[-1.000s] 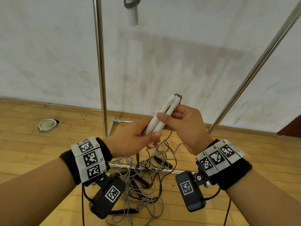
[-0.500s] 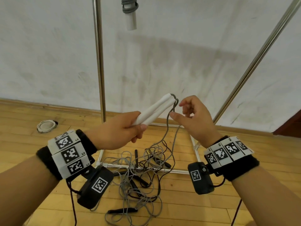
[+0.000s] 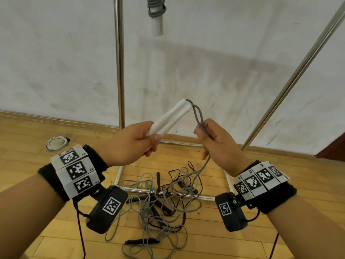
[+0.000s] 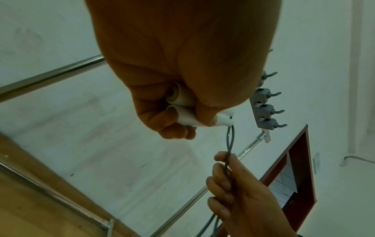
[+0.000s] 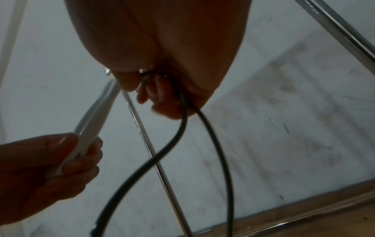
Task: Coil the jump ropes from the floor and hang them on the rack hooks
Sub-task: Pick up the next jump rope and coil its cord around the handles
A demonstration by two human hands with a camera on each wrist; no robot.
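1. Glare and shadow darken the right wrist view, so the right hand (image 5: 162,89) shows only as a dim shape with the grey cord (image 5: 178,112) running out of its curled fingers; the fingertips cannot be made out there.
2. Most of the left wrist view is filled by the back of the left hand (image 4: 182,80), which hides all but the ends of the two white handles (image 4: 182,110).
3. Rack hooks (image 4: 265,109) appear only as a short grey row beside that hand; the top rail is cut off.
4. Left hand (image 3: 130,143) is clamped round both white handles (image 3: 171,116), held side by side and tilted up to the right.
5. Right hand (image 3: 218,143) pinches the doubled grey cord (image 3: 197,116) just beside the handle tips; the rest trails into the tangle of ropes (image 3: 160,206) on the wooden floor (image 3: 28,143).
6. One coiled rope (image 3: 155,14) hangs above, its top cut off.
7. Compared with half a second ago, the right hand's fingers have closed on the cord, and the hands sit slightly further apart.
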